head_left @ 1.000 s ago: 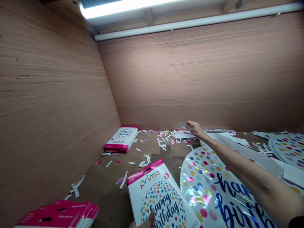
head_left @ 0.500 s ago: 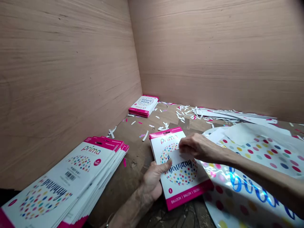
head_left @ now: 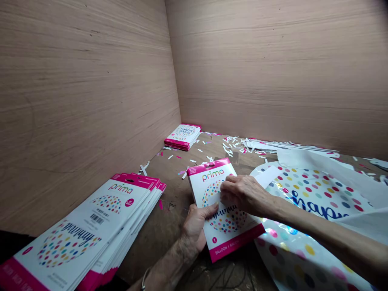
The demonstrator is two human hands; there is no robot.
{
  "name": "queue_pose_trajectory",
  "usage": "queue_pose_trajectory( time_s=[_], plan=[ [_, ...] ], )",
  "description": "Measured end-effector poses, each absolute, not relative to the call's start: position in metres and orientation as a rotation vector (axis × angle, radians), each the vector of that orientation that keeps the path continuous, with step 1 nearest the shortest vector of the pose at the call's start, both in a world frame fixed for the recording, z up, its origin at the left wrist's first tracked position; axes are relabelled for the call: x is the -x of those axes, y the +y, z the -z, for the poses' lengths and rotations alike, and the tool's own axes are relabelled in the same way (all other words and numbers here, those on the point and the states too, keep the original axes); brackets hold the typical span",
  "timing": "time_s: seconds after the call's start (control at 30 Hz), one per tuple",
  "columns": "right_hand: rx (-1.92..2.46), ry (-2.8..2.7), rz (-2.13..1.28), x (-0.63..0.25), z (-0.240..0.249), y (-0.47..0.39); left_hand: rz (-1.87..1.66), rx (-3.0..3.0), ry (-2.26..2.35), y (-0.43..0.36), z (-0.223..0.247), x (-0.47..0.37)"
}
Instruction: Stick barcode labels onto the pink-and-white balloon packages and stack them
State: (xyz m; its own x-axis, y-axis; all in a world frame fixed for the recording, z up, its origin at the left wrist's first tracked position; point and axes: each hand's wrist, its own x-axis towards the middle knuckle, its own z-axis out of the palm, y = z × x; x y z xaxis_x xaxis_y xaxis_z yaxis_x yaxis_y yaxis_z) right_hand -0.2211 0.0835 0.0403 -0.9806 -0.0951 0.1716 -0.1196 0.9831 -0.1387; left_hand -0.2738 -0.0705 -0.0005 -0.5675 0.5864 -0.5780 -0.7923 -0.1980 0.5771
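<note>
A white and pink "prima" balloon card [head_left: 222, 230] with a dotted happy birthday print lies on the brown bench. My left hand [head_left: 197, 226] grips its left edge, thumb on top. My right hand [head_left: 242, 194] rests on the card's middle, fingers curled and pressing a small clear or white piece against it; what the piece is I cannot tell. A flat foil balloon [head_left: 306, 202] with coloured dots and blue lettering lies right of the card, under my right forearm.
A fanned stack of the same cards [head_left: 91, 226] lies at the near left. A smaller stack [head_left: 182, 136] sits in the far corner. White and pink paper scraps [head_left: 230, 147] litter the back. White sheets [head_left: 315, 159] lie at the right. Plywood walls close in on the left and behind.
One second ago my right hand reached to the papers at the back; it came back onto the card. The view dropped and shifted, bringing the near-left stack into sight.
</note>
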Motion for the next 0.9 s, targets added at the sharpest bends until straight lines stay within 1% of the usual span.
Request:
queue_pose_trajectory(
  time_s=[0.1,0.23,0.37,0.47,0.63,0.8,0.87,0.9],
  plan=[
    [-0.205,-2.714,-0.229,0.211,-0.047,0.089,-1.93,0.292,1.089,-0.077,-0.01,0.272],
    [0.003,-2.459,-0.456,0.193,-0.055,0.101,-1.947,0.324,1.091,-0.093,-0.025,0.264],
    [0.239,-2.454,-0.846,0.173,-0.05,0.092,-1.912,0.322,1.106,-0.119,-0.035,0.249],
    [0.301,-2.395,-1.076,0.158,-0.043,0.071,-1.89,0.316,1.122,-0.139,-0.038,0.235],
    [0.343,-2.345,-1.173,0.136,-0.041,0.041,-1.858,0.303,1.094,-0.168,-0.039,0.216],
    [0.347,-2.454,-1.566,0.119,-0.054,0.032,-1.865,0.312,1.128,-0.181,-0.043,0.204],
    [0.379,-2.477,-1.594,0.115,-0.055,0.031,-1.862,0.307,1.155,-0.183,-0.045,0.201],
    [0.385,-2.469,-1.55,0.114,-0.054,0.031,-1.86,0.307,1.159,-0.184,-0.046,0.2]
  ],
)
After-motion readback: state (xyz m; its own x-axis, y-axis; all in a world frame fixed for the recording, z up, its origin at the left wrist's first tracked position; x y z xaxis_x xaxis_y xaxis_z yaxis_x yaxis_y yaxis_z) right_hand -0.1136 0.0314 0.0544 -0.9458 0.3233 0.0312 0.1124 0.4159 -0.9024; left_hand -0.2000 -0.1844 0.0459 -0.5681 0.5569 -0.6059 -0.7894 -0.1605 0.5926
